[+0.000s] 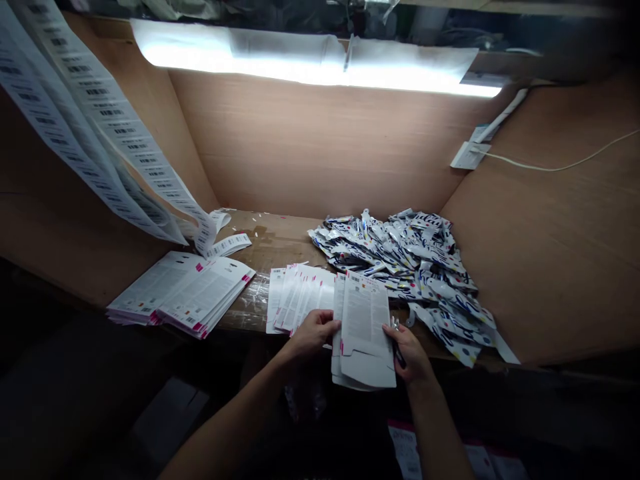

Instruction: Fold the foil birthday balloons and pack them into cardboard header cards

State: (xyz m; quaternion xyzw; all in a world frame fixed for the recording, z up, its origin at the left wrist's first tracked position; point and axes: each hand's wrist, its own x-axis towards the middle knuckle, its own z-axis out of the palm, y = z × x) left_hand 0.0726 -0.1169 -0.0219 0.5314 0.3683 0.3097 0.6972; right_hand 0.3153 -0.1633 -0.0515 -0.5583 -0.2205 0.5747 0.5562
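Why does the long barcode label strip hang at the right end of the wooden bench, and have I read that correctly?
Not quite: the head view shows the barcode label strip hanging at the left end of the wooden bench, not the right end.

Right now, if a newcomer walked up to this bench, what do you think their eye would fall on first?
Probably the bright tube light along the top of the back wall, then the long strips of barcode labels hanging at upper left. On the bench, a large heap of blue-and-white printed pieces lies at right, while the left hand and right hand hold a folded white printed card at the near edge.
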